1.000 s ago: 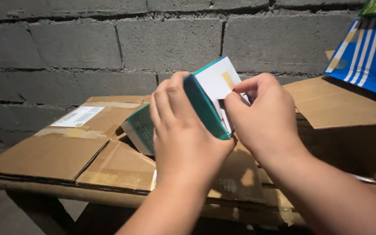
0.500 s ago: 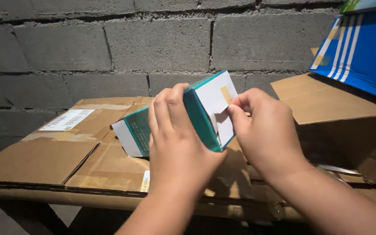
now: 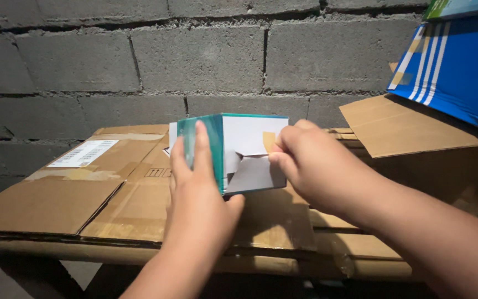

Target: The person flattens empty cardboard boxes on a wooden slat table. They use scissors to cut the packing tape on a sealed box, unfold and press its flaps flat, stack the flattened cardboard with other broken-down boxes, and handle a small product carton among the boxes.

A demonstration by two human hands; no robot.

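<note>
Here the left hand grips a teal-sided, white-ended carton while right hand fingers pinch its flap

Left hand comes up from below on a bare forearm, fingers straight and pointing up, thumb wrapped round the near side in a flat grip. Right hand reaches in from the lower right, fingertips pinched together.

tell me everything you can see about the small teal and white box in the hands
The small box looks like thin printed cardboard, teal on its sides, white on its end. The end flaps are partly open, one bearing a yellowish tape strip. It is held above a flattened carton; the left hand grips its teal side and the right hand pinches the end.
</note>
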